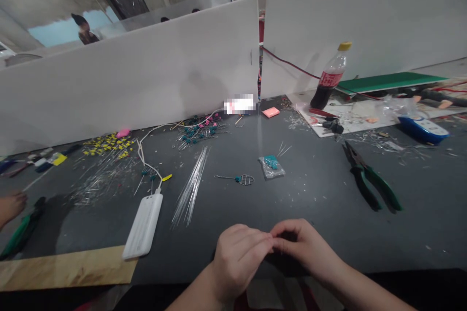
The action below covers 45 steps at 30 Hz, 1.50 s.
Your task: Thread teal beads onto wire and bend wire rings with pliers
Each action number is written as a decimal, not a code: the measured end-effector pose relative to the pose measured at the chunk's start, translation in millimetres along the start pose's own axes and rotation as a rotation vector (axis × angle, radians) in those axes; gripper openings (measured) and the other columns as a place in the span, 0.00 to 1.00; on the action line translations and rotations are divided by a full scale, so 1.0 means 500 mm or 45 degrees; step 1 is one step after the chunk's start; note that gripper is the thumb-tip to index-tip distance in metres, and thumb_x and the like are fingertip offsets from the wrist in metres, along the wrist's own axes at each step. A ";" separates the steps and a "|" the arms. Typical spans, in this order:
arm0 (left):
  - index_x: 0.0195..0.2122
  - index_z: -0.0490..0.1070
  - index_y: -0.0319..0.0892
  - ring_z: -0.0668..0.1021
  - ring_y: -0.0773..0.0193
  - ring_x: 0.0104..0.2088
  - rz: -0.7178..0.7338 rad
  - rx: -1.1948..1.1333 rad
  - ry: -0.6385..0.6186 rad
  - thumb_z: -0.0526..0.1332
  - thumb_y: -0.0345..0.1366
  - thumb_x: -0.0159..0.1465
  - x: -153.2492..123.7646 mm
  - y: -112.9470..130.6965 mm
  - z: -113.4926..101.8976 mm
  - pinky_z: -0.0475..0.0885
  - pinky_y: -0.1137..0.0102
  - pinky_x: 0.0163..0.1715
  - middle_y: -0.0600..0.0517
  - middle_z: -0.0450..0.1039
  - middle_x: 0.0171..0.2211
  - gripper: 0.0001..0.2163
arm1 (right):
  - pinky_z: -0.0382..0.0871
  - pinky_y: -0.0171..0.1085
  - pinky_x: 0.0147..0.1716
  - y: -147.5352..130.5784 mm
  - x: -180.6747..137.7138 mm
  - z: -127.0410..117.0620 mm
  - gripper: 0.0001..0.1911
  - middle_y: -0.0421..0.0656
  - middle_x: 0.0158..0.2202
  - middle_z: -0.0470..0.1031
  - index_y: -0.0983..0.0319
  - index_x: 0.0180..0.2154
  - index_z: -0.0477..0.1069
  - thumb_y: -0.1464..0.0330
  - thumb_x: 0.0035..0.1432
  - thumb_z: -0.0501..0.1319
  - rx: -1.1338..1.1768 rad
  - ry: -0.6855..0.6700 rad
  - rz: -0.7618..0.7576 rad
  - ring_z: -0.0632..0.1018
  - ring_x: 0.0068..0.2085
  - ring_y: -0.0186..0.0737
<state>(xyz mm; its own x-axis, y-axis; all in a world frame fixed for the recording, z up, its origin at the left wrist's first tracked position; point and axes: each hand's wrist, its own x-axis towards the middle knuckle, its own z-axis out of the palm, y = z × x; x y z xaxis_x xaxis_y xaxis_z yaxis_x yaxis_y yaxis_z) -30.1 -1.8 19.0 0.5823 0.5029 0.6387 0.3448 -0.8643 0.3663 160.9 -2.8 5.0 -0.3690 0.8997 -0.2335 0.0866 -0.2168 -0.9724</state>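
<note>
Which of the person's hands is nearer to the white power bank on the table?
Left. The left hand lies to the right of the power bank, apart from it; the right hand is farther right still, its fingertips meeting the left hand's.

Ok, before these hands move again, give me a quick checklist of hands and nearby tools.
1. Fingertips of left hand and right hand meet: ok.
2. What they pinch: cannot tell, too small.
3. Wire bundle lies loose ahead of left hand: ok.
4. Green-handled pliers lie free at right: ok.
5. Bead bag apart from both hands: ok.
6. Another person's hand, far left, off the wires: ok.
</note>
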 end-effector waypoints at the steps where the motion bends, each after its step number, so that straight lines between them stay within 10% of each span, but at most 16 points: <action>1: 0.45 0.70 0.37 0.81 0.64 0.36 -0.009 0.009 0.000 0.59 0.24 0.63 0.001 0.002 -0.001 0.73 0.69 0.31 0.47 0.80 0.36 0.10 | 0.71 0.38 0.36 0.000 0.000 0.000 0.14 0.41 0.28 0.80 0.61 0.29 0.78 0.56 0.52 0.65 -0.010 -0.004 -0.017 0.78 0.33 0.41; 9: 0.38 0.73 0.37 0.82 0.62 0.35 0.395 0.337 -0.112 0.54 0.26 0.65 0.012 -0.009 -0.041 0.77 0.69 0.33 0.45 0.81 0.33 0.08 | 0.69 0.37 0.35 -0.006 -0.004 0.005 0.09 0.40 0.29 0.77 0.60 0.28 0.74 0.63 0.57 0.61 -0.325 0.056 -0.135 0.76 0.33 0.39; 11: 0.42 0.73 0.39 0.82 0.62 0.36 0.245 0.339 -0.062 0.53 0.27 0.66 0.004 -0.031 -0.056 0.77 0.69 0.36 0.46 0.81 0.35 0.10 | 0.68 0.37 0.35 -0.007 -0.006 0.009 0.09 0.41 0.30 0.76 0.60 0.30 0.73 0.64 0.59 0.58 -0.420 0.184 -0.182 0.76 0.34 0.40; 16: 0.42 0.74 0.46 0.83 0.61 0.36 -0.792 0.308 0.366 0.61 0.34 0.63 -0.016 -0.083 -0.094 0.79 0.67 0.40 0.52 0.82 0.35 0.07 | 0.70 0.40 0.38 -0.005 -0.002 0.019 0.07 0.42 0.33 0.78 0.59 0.33 0.74 0.65 0.58 0.58 -0.430 0.247 -0.191 0.78 0.36 0.42; 24: 0.43 0.73 0.42 0.82 0.61 0.38 -1.015 -0.289 0.344 0.59 0.35 0.64 -0.021 -0.103 -0.099 0.78 0.65 0.42 0.49 0.81 0.38 0.08 | 0.70 0.39 0.40 -0.013 0.041 0.068 0.11 0.44 0.36 0.79 0.59 0.38 0.77 0.67 0.64 0.55 -0.620 0.109 -0.411 0.78 0.38 0.40; 45: 0.42 0.74 0.43 0.81 0.64 0.37 -0.855 -0.126 0.171 0.61 0.29 0.62 -0.026 -0.115 -0.147 0.76 0.70 0.40 0.53 0.81 0.37 0.09 | 0.61 0.34 0.31 0.011 0.149 0.147 0.08 0.41 0.26 0.74 0.61 0.29 0.75 0.70 0.60 0.61 -1.444 0.117 -0.634 0.74 0.30 0.37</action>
<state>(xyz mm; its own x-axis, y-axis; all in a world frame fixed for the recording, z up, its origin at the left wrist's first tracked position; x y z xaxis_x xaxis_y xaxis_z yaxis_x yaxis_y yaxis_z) -111.6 40.7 39.5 0.1680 0.9298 0.3274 0.5262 -0.3655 0.7678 65.7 35.3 -17.6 -0.5289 0.8231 0.2068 0.7233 0.5646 -0.3975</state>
